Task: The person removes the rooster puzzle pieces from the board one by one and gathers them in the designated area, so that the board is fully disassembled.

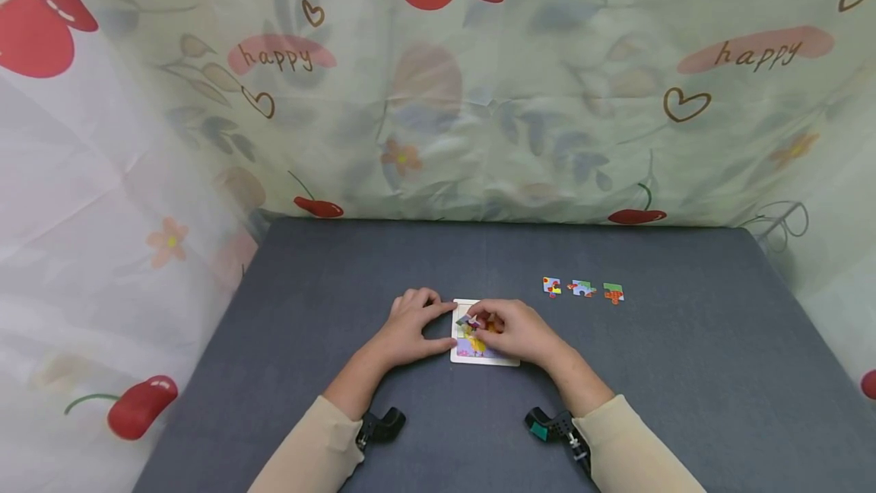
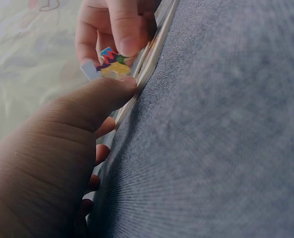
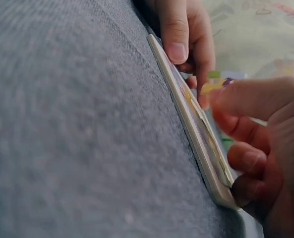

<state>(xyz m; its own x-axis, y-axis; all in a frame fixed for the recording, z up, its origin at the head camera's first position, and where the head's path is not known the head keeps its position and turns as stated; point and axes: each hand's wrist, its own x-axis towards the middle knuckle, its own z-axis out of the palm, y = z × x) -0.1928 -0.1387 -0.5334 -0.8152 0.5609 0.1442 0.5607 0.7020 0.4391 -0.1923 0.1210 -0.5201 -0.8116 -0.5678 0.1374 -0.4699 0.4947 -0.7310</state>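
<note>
L hand (image 1: 411, 329) comes in from lower L, forearm angled up & inward, palm side toward the tabletop. Its thumb & index reach out fairly straight w/ a wide gap btwn them, tips at the L edge of the puzzle tray (image 1: 487, 362): index near the far corner, thumb lower down. Other fingers are bent a bit & sit off to the L of the tray. No pc in this hand; it just touches the tray edge.

R hand (image 1: 516, 329) comes from lower R, forearm angled up & inward, hand arched over the R part of the tray. Thumb & fingertips are closed in a pinch on a puzzle pc (image 2: 116, 68), yellow/purple w/ red, blue & green bits; remaining fingers curl in under the palm, close to the tray's far side per R wrist view. Puzzle pc is tilted, above the L part of the tray, near the L thumb.

Tray lies flat on the dark gray table (image 1: 308, 287), pale rim, colored picture section showing at the near end; rest is partly hidden by R hand.

Three more pcs lie in a row beyond & R of the tray, well apart from both hands: L pc (image 1: 551, 286), mid pc (image 1: 581, 288), R pc (image 1: 614, 293).

Both forearms wear beige sleeves (image 1: 311, 447), w/ black wrist mounts (image 1: 386, 424) at the cuffs.
</note>
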